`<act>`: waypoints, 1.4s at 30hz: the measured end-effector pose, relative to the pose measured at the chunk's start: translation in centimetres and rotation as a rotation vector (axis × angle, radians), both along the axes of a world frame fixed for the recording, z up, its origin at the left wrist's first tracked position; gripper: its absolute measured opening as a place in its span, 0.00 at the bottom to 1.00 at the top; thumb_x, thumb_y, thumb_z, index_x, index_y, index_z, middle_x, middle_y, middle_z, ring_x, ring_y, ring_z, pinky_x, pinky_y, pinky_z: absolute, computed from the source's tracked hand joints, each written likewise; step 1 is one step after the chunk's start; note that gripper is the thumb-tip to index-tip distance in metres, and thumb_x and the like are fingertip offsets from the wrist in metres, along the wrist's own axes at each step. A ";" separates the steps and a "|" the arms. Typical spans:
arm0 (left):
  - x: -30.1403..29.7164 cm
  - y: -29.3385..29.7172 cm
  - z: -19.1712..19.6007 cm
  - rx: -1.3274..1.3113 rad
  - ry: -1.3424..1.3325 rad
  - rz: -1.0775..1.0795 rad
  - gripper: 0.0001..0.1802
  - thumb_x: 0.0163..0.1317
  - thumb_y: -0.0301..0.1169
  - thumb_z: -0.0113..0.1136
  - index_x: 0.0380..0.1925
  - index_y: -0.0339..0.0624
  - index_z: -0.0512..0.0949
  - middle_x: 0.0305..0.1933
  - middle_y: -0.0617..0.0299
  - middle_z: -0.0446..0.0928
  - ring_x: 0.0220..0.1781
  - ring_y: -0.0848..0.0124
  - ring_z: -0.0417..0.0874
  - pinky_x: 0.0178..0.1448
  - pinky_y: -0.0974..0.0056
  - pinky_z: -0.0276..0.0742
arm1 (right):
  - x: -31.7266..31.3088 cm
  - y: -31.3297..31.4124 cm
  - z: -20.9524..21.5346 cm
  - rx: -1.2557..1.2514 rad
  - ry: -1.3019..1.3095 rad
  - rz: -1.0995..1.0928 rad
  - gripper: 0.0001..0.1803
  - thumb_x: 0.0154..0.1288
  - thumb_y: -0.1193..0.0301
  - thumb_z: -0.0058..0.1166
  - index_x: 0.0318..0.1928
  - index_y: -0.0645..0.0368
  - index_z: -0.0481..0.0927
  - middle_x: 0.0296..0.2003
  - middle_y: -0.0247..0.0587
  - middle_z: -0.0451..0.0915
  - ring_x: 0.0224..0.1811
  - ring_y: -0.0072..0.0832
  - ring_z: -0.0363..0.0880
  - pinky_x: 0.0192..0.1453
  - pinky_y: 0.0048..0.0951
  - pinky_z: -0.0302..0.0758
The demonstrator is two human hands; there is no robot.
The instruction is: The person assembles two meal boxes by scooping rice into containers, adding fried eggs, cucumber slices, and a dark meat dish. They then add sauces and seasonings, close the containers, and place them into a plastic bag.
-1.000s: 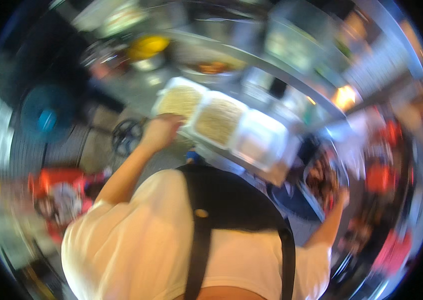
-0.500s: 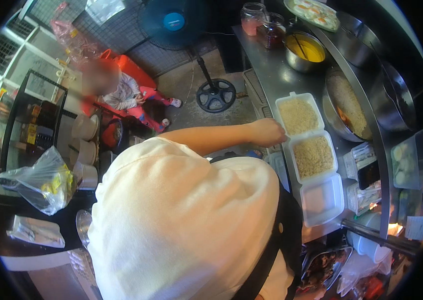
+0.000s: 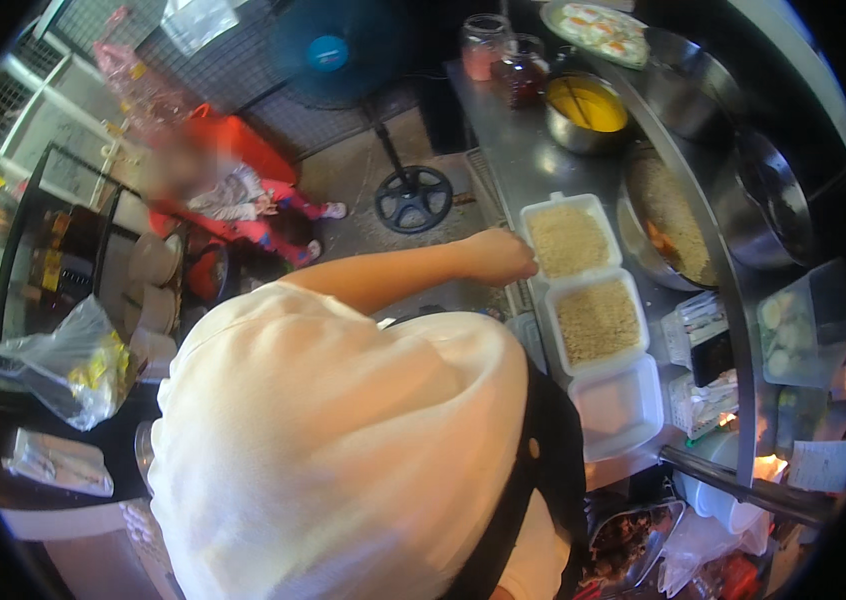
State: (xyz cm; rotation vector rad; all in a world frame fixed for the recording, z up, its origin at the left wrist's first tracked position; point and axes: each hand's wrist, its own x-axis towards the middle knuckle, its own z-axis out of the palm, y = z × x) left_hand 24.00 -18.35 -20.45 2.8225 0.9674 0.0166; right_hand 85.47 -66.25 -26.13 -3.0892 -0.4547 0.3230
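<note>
My left hand [image 3: 501,257] is closed at the left edge of the white foam boxes, knuckles up; its fingertips are hidden, so what it grips does not show. It touches or nearly touches the rim where a foam tray of pale rice [image 3: 569,238] meets a second foam tray of browner rice [image 3: 598,322]. Below these lies a bare foam tray or lid [image 3: 618,408]. My right sleeve runs down to the lower edge, and my right hand is out of sight.
On the steel counter [image 3: 533,165] stand a pot of yellow sauce [image 3: 586,105], jars [image 3: 520,72] and a large rice bowl [image 3: 668,215]. A shelf above holds metal pots [image 3: 763,205]. Flames [image 3: 769,467] burn at lower right. A fan [image 3: 413,198] and a seated child [image 3: 243,195] are beyond.
The whole view has shifted, so the counter and boxes sit a little further left. My left hand stays closed at the boxes' edge.
</note>
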 end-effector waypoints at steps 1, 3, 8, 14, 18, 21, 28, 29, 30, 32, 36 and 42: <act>0.4 0.2 0.1 -0.005 -0.030 -0.015 0.07 0.56 0.34 0.53 0.27 0.43 0.75 0.30 0.55 0.77 0.36 0.55 0.81 0.41 0.53 0.77 | 0.3 -0.8 0.9 0.013 -0.009 -0.023 0.28 0.60 0.65 0.60 0.61 0.49 0.69 0.58 0.42 0.71 0.57 0.40 0.74 0.65 0.38 0.66; 0.1 -0.8 0.5 -0.024 -0.067 0.032 0.07 0.56 0.34 0.53 0.28 0.43 0.75 0.29 0.54 0.77 0.36 0.56 0.81 0.40 0.53 0.77 | 3.9 -0.7 2.6 0.057 -0.036 0.001 0.30 0.60 0.66 0.61 0.63 0.49 0.68 0.60 0.41 0.70 0.58 0.40 0.73 0.67 0.38 0.66; 4.8 1.3 1.8 -0.152 -0.225 -0.140 0.07 0.55 0.31 0.57 0.34 0.44 0.79 0.31 0.55 0.78 0.38 0.56 0.80 0.42 0.54 0.76 | 0.0 -8.6 9.2 0.401 -0.528 0.007 0.26 0.60 0.67 0.61 0.58 0.50 0.71 0.56 0.42 0.73 0.55 0.40 0.74 0.64 0.37 0.68; 12.9 0.9 7.7 -0.684 -0.557 -0.438 0.08 0.62 0.31 0.60 0.38 0.41 0.81 0.36 0.56 0.80 0.39 0.62 0.81 0.43 0.62 0.76 | -16.0 5.0 20.6 0.713 -1.039 0.322 0.08 0.61 0.70 0.58 0.33 0.63 0.84 0.34 0.48 0.83 0.39 0.43 0.82 0.46 0.41 0.79; 15.6 0.7 12.2 -1.374 -0.582 -0.571 0.12 0.66 0.35 0.57 0.39 0.37 0.81 0.38 0.57 0.82 0.37 0.68 0.82 0.41 0.67 0.77 | -23.6 15.9 24.0 0.778 -0.880 0.986 0.22 0.64 0.71 0.56 0.57 0.58 0.69 0.53 0.46 0.73 0.55 0.41 0.73 0.62 0.38 0.66; 13.9 2.5 15.7 -1.829 -0.377 -0.393 0.21 0.67 0.43 0.56 0.43 0.32 0.79 0.38 0.51 0.81 0.35 0.67 0.83 0.40 0.66 0.80 | -30.1 24.6 22.8 0.671 -0.831 0.996 0.13 0.59 0.68 0.56 0.42 0.61 0.82 0.40 0.46 0.82 0.43 0.42 0.80 0.52 0.46 0.75; 3.3 13.1 12.5 -2.107 -0.148 -0.151 0.27 0.64 0.47 0.57 0.45 0.29 0.75 0.35 0.48 0.81 0.33 0.65 0.84 0.38 0.64 0.82 | -44.0 44.5 19.2 0.736 -0.574 1.508 0.11 0.57 0.75 0.54 0.41 0.61 0.82 0.41 0.43 0.82 0.48 0.33 0.79 0.63 0.42 0.71; 1.1 15.1 11.8 -2.091 -0.126 -0.123 0.26 0.64 0.46 0.58 0.47 0.32 0.74 0.38 0.51 0.80 0.34 0.66 0.84 0.37 0.65 0.82 | -45.8 46.6 18.7 0.745 -0.566 1.549 0.12 0.57 0.74 0.54 0.42 0.61 0.82 0.42 0.42 0.82 0.50 0.32 0.78 0.63 0.41 0.71; -1.3 16.9 11.5 -2.065 -0.122 -0.088 0.25 0.63 0.45 0.59 0.50 0.34 0.73 0.41 0.53 0.79 0.35 0.68 0.83 0.36 0.66 0.82 | -47.5 48.7 18.1 0.743 -0.534 1.599 0.13 0.57 0.73 0.54 0.43 0.60 0.82 0.43 0.42 0.81 0.50 0.31 0.78 0.64 0.41 0.70; -5.9 19.8 10.8 -2.091 -0.166 -0.022 0.24 0.62 0.37 0.62 0.53 0.36 0.69 0.43 0.56 0.78 0.37 0.72 0.82 0.37 0.68 0.80 | -50.7 52.4 18.0 0.745 -0.482 1.682 0.14 0.58 0.72 0.54 0.45 0.58 0.82 0.44 0.40 0.80 0.50 0.29 0.78 0.66 0.40 0.69; -14.6 23.2 8.7 -1.730 -0.463 -0.020 0.22 0.61 0.33 0.64 0.52 0.38 0.70 0.44 0.57 0.78 0.40 0.73 0.80 0.44 0.69 0.77 | -54.9 56.7 20.2 0.820 -0.519 1.748 0.16 0.59 0.72 0.52 0.48 0.53 0.82 0.45 0.35 0.80 0.51 0.26 0.77 0.67 0.39 0.67; -22.3 28.2 14.1 -0.408 -0.649 0.134 0.20 0.60 0.32 0.64 0.51 0.38 0.75 0.38 0.58 0.80 0.38 0.75 0.79 0.43 0.66 0.75 | -54.2 55.6 19.7 0.914 -0.503 1.360 0.18 0.50 0.72 0.64 0.46 0.49 0.84 0.44 0.33 0.80 0.48 0.31 0.77 0.66 0.46 0.65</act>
